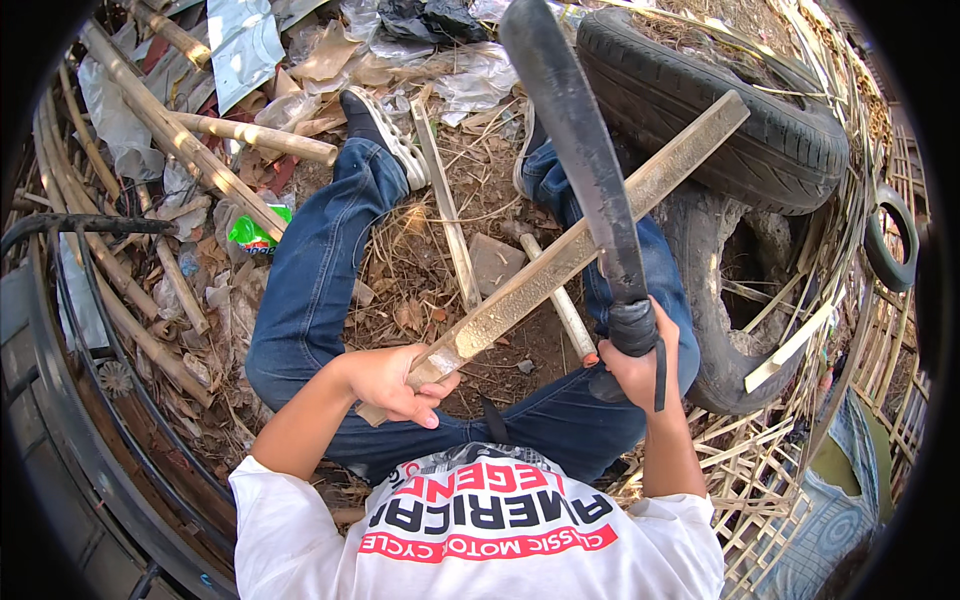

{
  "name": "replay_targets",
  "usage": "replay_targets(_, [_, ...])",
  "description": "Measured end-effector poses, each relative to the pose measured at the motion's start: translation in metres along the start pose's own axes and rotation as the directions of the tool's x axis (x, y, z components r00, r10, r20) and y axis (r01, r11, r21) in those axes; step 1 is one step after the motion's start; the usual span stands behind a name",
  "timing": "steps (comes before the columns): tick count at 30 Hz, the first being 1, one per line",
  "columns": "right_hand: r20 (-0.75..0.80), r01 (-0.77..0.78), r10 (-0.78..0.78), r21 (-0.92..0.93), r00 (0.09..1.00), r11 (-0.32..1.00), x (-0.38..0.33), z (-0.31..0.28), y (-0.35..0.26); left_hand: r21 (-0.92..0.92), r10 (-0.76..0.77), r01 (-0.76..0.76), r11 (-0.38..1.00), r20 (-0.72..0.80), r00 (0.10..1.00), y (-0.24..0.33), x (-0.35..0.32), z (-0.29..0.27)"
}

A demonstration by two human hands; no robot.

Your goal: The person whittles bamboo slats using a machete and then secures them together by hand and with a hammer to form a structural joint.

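My left hand (392,383) grips the near end of a long flat bamboo slat (560,262), which slants up and to the right across my lap toward the tyre. My right hand (640,362) is closed on the wrapped handle of a long dark curved machete (580,150). Its blade rises toward the top of the view and crosses over the slat near its middle. I sit with both legs in blue jeans (315,265) stretched forward and dark shoes on my feet.
A black tyre (770,130) lies on another worn tyre (715,290) at my right. Bamboo poles (170,130) and plastic scraps lie at the left. Thin bamboo strips (770,470) pile at lower right. A dark curved metal rim (70,400) runs along the left.
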State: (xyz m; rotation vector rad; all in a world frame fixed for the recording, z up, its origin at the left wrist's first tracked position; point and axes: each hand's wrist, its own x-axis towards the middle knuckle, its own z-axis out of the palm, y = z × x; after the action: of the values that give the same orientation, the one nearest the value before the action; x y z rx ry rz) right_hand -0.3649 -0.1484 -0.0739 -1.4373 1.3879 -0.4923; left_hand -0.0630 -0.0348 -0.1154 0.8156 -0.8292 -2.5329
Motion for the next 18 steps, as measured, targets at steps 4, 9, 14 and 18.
replay_targets(4, [0.044, 0.165, -0.162, -0.071, 0.986, 0.984, 0.007, -0.008, 0.007, -0.036, 0.003, -0.003, 0.999, -0.002, 1.000, -0.017, -0.010, -0.004])
replay_targets(9, [0.016, 0.109, -0.109, 0.018, 0.994, 0.994, 0.002, -0.001, 0.000, -0.037, 0.057, -0.056, 0.998, 0.045, 0.997, -0.004, 0.012, -0.001])
replay_targets(14, [-0.012, 0.141, -0.142, -0.070, 0.990, 0.988, 0.013, -0.023, -0.013, 0.010, 0.177, -0.179, 0.984, 0.087, 0.980, -0.017, 0.011, -0.008])
replay_targets(18, [0.046, 0.237, -0.232, -0.185, 0.972, 0.954, 0.005, -0.015, -0.013, -0.052, 0.088, -0.084, 0.995, 0.072, 0.994, -0.002, 0.013, 0.001])
